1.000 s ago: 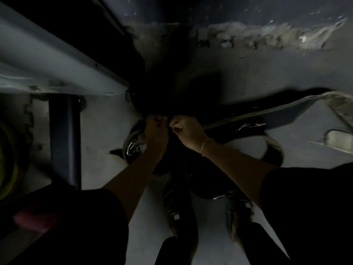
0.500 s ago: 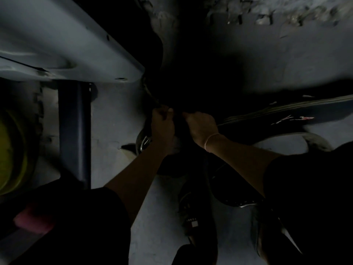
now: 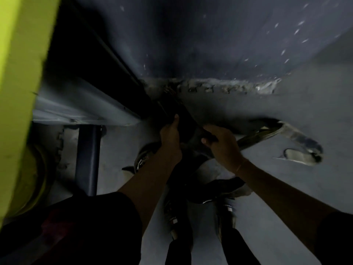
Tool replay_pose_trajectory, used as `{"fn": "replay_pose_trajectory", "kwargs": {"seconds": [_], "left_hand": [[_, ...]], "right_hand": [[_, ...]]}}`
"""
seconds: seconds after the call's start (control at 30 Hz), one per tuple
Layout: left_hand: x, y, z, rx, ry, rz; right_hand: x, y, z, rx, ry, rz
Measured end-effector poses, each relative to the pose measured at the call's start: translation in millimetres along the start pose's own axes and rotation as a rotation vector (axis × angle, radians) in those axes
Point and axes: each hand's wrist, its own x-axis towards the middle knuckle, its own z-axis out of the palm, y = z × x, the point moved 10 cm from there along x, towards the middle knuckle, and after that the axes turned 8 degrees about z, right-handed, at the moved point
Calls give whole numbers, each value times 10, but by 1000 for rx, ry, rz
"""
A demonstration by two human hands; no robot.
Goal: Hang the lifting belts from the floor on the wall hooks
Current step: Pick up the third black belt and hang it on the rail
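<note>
Very dim and underexposed. Black shadow fills the centre and 7 o'clock, nearly swallowing the lifting belt [image 3: 185, 129]. The yellow-green post [image 3: 17, 92] at 9 o'clock is brightest. Motion blur softens everything, and the edges bend.

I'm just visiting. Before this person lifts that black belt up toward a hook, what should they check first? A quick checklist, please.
1. Left hand grips the black belt: ok.
2. Right hand grips the same belt: ok.
3. Held belt free of the grey strap on the floor: cannot tell, too dark where they meet.
4. Wall hook in sight: not ok, none shows in this view.
5. Footing: not ok, another dark belt lies right by the shoes.
</note>
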Motion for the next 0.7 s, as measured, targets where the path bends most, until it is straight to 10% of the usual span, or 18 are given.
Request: {"fn": "replay_pose_trajectory", "kwargs": {"seconds": [0.7], "left_hand": [[-4779,4351,1411,195,-178,939]], "right_hand": [[-2519,-3852,-3454,454,87,-355]]}}
